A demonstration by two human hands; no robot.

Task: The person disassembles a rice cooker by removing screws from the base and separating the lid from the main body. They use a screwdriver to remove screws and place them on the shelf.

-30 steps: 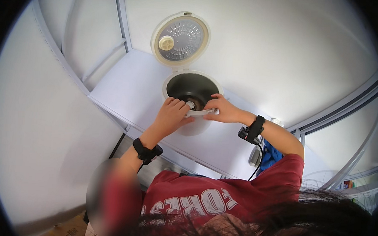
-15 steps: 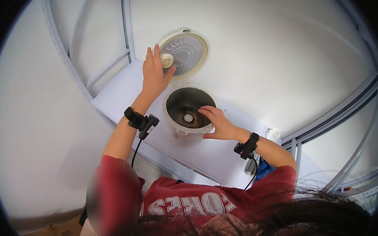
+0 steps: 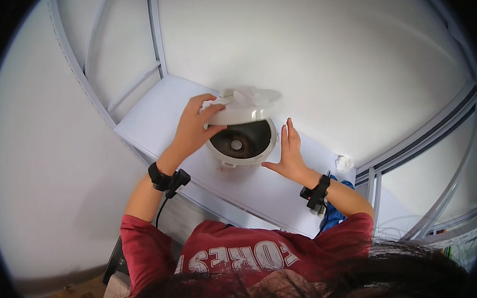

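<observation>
A white rice cooker (image 3: 248, 161) stands on the white shelf in front of me. Its dark inside shows no inner pot, just a round pale plate at the bottom. The hinged lid (image 3: 246, 112) is tilted partway down over the far side of the opening, slightly blurred. My left hand (image 3: 192, 126) grips the lid's left edge, fingertips on top and thumb below. Close to the cooker's right side, my right hand (image 3: 291, 157) is open with fingers stretched upward and thumb apart, holding nothing.
The white shelf (image 3: 146, 109) runs along a pale wall between metal frame posts (image 3: 157, 31). At its right end lie a crumpled white tissue (image 3: 344, 164) and a blue cloth (image 3: 336, 218). Black bands with cables sit on both my wrists.
The lid has swung from upright to partway down, with my left hand coming down and closing on its edge. My right hand has moved from over the opening to the cooker's right side.
</observation>
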